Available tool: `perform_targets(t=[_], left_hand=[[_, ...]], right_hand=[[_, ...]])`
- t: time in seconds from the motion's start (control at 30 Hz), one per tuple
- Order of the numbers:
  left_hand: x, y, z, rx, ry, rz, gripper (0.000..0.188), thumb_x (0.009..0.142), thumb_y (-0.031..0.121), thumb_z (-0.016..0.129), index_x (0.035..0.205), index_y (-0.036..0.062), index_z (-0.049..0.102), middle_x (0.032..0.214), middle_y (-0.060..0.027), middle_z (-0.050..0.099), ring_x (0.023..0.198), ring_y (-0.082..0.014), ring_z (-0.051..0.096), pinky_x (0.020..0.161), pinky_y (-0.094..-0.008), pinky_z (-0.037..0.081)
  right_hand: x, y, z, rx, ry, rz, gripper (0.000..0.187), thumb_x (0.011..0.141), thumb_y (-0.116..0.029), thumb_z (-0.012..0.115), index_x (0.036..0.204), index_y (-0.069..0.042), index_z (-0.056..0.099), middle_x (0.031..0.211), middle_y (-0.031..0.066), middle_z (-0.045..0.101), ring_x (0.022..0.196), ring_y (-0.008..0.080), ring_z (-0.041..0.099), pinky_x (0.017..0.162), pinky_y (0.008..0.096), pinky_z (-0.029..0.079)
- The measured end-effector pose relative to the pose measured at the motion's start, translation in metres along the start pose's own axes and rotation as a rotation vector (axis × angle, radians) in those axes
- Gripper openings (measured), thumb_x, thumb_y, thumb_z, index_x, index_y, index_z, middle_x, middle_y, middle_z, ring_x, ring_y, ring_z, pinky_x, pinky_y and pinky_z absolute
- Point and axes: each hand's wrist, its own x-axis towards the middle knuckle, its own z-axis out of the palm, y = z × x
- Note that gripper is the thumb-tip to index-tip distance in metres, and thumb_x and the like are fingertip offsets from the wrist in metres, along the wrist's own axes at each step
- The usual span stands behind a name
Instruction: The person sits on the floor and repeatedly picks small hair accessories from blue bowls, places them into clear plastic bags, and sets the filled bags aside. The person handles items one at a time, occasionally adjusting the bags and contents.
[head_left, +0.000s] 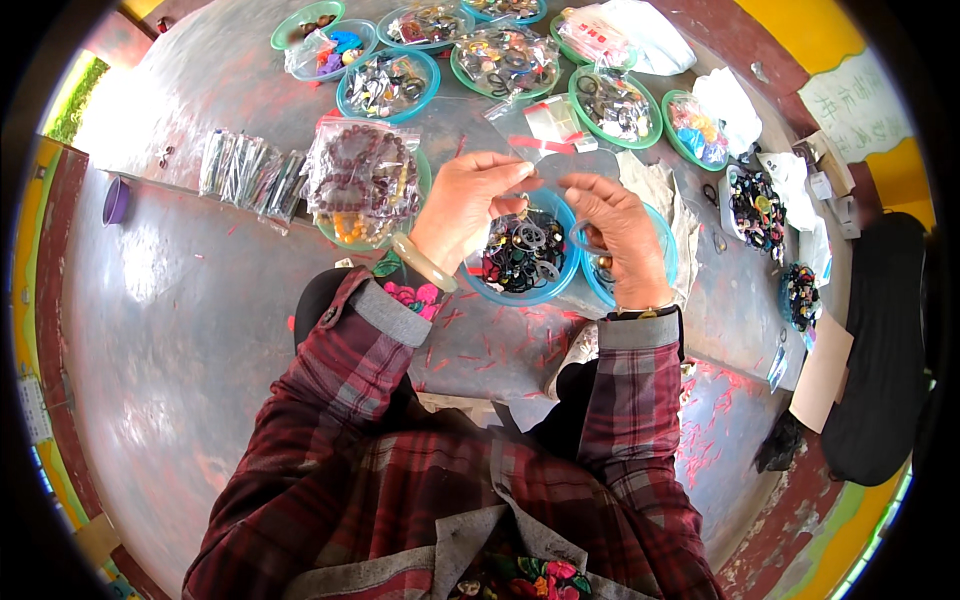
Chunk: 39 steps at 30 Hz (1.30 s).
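Note:
My left hand is raised above a blue bowl of black and colourful hair ties. Its thumb and forefinger press together at the tips; whatever thin thing they pinch is too small to make out. Facing it, my right hand hovers over a second blue bowl, mostly covered by that hand. The right fingers curl in toward the thumb, and what they hold is unclear. Just beyond the fingertips lies a clear bag with a red strip. A pale bangle circles my left wrist.
Left of my hands, a bag of dark beaded bracelets rests on a green bowl, beside a row of slim packets. Several bowls of small packaged goods, including a green bowl, stand farther away. A white basket of hair ties sits right. Red scraps litter the floor.

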Motion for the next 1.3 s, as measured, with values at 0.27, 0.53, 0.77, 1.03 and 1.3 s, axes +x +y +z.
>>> perform_targets(t=[0.27,0.53,0.77,1.03,1.3], left_hand=[[-0.003,0.000,0.009,0.070,-0.058,-0.048,0.023,0.084,0.016,0.061,0.102,0.0015,0.060,0.096,-0.0058,0.063,0.089,-0.0146,0.062,0.062,-0.0239,0.048],[-0.003,-0.006,0.010,0.287,-0.140,-0.062,0.023,0.085,0.019,0.060,0.100,0.0012,0.061,0.091,-0.0041,0.064,0.083,-0.0105,0.060,0.061,-0.0231,0.048],[-0.001,-0.009,0.009,0.260,-0.114,-0.037,0.020,0.085,0.018,0.059,0.096,0.0006,0.062,0.088,-0.0055,0.065,0.078,-0.0109,0.061,0.060,-0.0223,0.048],[-0.001,-0.010,0.008,0.206,-0.110,-0.069,0.016,0.085,0.015,0.059,0.093,0.0007,0.061,0.088,-0.0054,0.064,0.078,-0.0110,0.060,0.063,-0.0225,0.047],[0.000,-0.011,0.006,0.151,-0.087,-0.030,0.009,0.083,0.011,0.061,0.087,0.0023,0.060,0.084,-0.0045,0.063,0.077,-0.0111,0.060,0.063,-0.0231,0.046]], right_hand=[[-0.004,0.005,-0.001,-0.001,-0.005,-0.002,0.011,0.077,-0.014,0.067,0.084,-0.005,0.068,0.052,-0.0088,0.045,0.044,-0.0004,0.033,0.040,0.0172,0.021],[-0.003,0.007,-0.006,0.051,0.063,-0.024,0.008,0.073,-0.011,0.070,0.072,-0.004,0.065,0.050,-0.0071,0.044,0.044,0.0004,0.031,0.040,0.0187,0.018],[-0.003,0.006,-0.004,-0.014,-0.006,-0.075,0.012,0.073,-0.010,0.071,0.067,-0.005,0.062,0.052,-0.0070,0.046,0.046,0.0005,0.034,0.042,0.0182,0.022],[0.000,0.010,-0.006,0.015,-0.019,-0.090,0.010,0.073,-0.010,0.070,0.069,-0.006,0.063,0.055,-0.0063,0.051,0.046,0.0003,0.037,0.043,0.0169,0.025],[-0.005,0.004,-0.001,0.030,-0.043,-0.045,0.005,0.074,-0.009,0.069,0.075,-0.006,0.065,0.060,-0.0057,0.055,0.048,-0.0003,0.038,0.043,0.0163,0.026]])
